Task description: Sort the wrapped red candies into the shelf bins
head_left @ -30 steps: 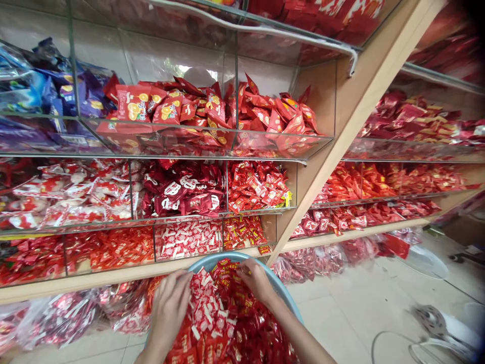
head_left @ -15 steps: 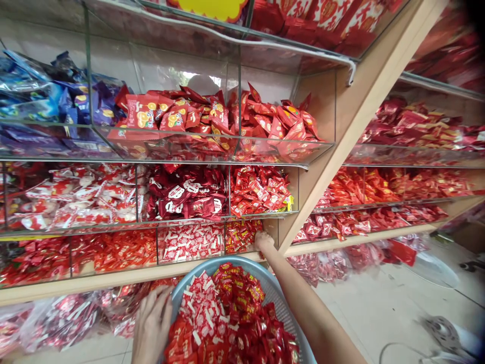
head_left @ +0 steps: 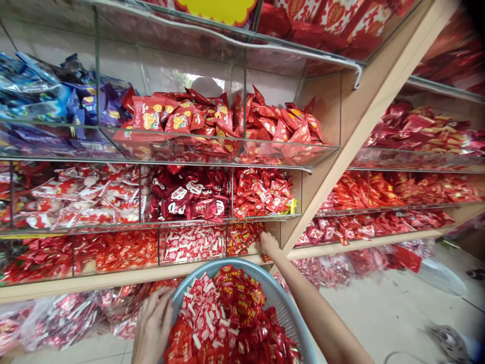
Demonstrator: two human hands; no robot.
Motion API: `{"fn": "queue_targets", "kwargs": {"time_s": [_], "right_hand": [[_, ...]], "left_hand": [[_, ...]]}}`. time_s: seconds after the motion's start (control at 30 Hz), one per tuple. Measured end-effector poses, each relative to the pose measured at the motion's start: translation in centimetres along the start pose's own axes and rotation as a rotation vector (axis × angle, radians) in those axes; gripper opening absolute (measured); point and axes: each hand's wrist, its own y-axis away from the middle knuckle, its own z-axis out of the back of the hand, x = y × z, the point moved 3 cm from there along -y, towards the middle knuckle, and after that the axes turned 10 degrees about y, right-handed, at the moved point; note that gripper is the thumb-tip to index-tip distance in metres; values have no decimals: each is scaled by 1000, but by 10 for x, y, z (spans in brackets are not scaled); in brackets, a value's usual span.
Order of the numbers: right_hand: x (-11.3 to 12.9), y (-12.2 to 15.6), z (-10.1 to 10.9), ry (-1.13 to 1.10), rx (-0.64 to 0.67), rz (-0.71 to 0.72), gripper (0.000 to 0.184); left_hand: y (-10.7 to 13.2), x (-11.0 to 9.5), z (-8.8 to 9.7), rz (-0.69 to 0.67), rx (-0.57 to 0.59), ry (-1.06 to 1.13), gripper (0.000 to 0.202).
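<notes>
A blue plastic basket (head_left: 182, 289) with perforated sides holds red wrapped candies in separate heaps, among them a pink-and-white heap (head_left: 204, 308) and a red-and-yellow heap (head_left: 240, 289). My left hand (head_left: 153, 323) grips its left rim, fingers bent over the edge. Stretched out past the basket's right side, my right hand (head_left: 270, 245) is inside the bottom-row compartment at the shelf's right end. Its fingers look curled, and their tips are hidden. Beside it lie red-and-yellow wrapped candies (head_left: 242, 238), with some bare wooden bottom showing near the hand.
Clear dividers split the shelves into compartments of wrapped sweets, including pink-and-white candies (head_left: 193, 243) and dark red packets (head_left: 189, 194). A slanting wooden post (head_left: 341, 151) stands close to my right hand. Bagged sweets (head_left: 60, 318) lie beneath the shelf. A fan-like object (head_left: 449, 344) is on the floor.
My right hand has shifted slightly right and down in its compartment, and more of the compartment's bottom shows. My left hand stays on the basket's rim. The whole view has drifted a little.
</notes>
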Motion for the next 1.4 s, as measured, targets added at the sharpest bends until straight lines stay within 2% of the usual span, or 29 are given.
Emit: {"fn": "queue_targets", "kwargs": {"time_s": [0.1,0.17,0.27,0.37,0.47,0.53,0.63,0.73,0.87,0.97,1.07,1.13,1.23,1.4], "right_hand": [[-7,13,11,-206,-82,44,20],[-7,26,14,-573,-58,106,13],[5,53,9,-1181,191,200,18],[26,86,1,-1473,427,274,31],[47,115,-9,-1532,525,330,33],[55,131,-14,-1532,562,355,32],[56,147,-20,-1530,606,359,31],[50,158,-26,-1536,655,351,30],[38,160,-35,-1556,660,307,32],[27,156,-41,-1609,580,235,35],[23,154,-44,-1625,522,206,36],[25,153,-47,-1612,531,203,36],[24,149,-56,-1606,503,151,39],[7,136,-71,-1611,365,65,44]], "left_hand": [[-3,-3,0,38,-14,51,31],[-8,-14,-2,84,-29,110,31],[-22,-46,-12,178,24,307,31],[-38,-87,-31,380,171,591,35],[-46,-120,-50,587,333,860,43],[-42,-129,-60,728,378,983,48],[-28,-126,-70,896,355,1086,50],[-13,-118,-75,985,329,1182,45],[-7,-111,-74,1008,301,1218,40],[-12,-107,-72,1018,274,1217,38],[-16,-106,-76,1013,335,1205,39],[-15,-106,-82,982,386,1153,42],[-12,-102,-87,914,388,1045,47],[-12,-88,-73,820,324,993,45]]}}
